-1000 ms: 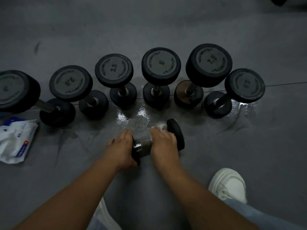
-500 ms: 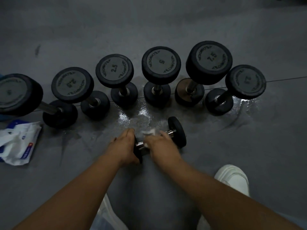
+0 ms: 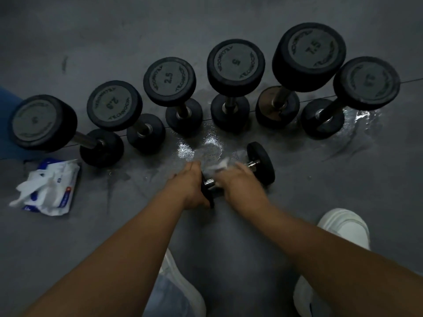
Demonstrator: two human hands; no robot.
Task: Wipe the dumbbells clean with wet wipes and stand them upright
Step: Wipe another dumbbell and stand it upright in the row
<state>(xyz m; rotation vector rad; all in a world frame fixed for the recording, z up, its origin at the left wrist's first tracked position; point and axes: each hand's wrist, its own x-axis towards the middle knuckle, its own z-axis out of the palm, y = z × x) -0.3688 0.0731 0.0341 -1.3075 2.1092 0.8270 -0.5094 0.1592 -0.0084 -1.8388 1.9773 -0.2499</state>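
A small black dumbbell (image 3: 261,162) lies on its side on the grey floor in front of me. My left hand (image 3: 191,185) grips its near end plate. My right hand (image 3: 240,181) holds a white wet wipe (image 3: 217,167) against the chrome handle; the hand is blurred. Behind it, several black dumbbells stand upright in a row, among them a 2.5 (image 3: 169,78), a 5 (image 3: 235,62) and a 7.5 (image 3: 309,53).
An open pack of wet wipes (image 3: 49,187) lies on the floor at the left. Wet patches (image 3: 199,147) shine on the floor around the row. My white shoes (image 3: 343,225) are at the lower right. A blue edge (image 3: 6,104) shows at far left.
My right hand has slid with the wipe along the handle, from the far plate toward the near end. The left hand keeps its hold on the near plate.
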